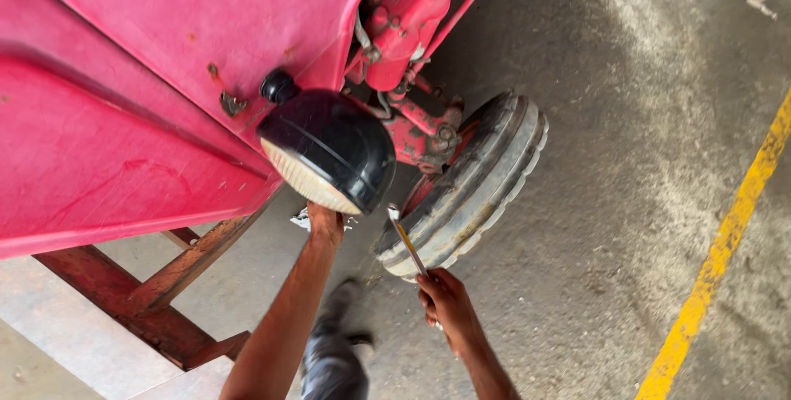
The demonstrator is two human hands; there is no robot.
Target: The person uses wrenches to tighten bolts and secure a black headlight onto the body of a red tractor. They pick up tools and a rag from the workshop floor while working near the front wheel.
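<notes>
- Nearest the camera, two bare forearms rise from the bottom edge, with a dark trouser leg and a blurred shoe between them.
- Left hand: raised to the underside of the round black headlamp with a ribbed, cream-coloured glass lens. The hand touches the lower rim of the lamp. The fingers are hidden behind the lamp, so whether they grip it or only press against it cannot be told.
- Right hand: closed around the lower end of a slim yellow-handled tool with a metal tip. The tool slants up and toward the left hand; its tip ends just below the lamp, apart from the lens.
- Headlamp: mounted by a black knob to the side of the bright pink-red sheet-metal bonnet, directly above the left hand.
- Black ribbed rubber front tyre: just above the right hand, behind the shaft of the tool, standing on the ground.
- Pink-red cast axle and steering parts: above the tyre, up and beyond both hands.
- Rust-coloured steel frame: outboard of the left forearm, below the bonnet.
- Grey concrete floor: beyond the right hand, crossed by a worn yellow painted line.
</notes>
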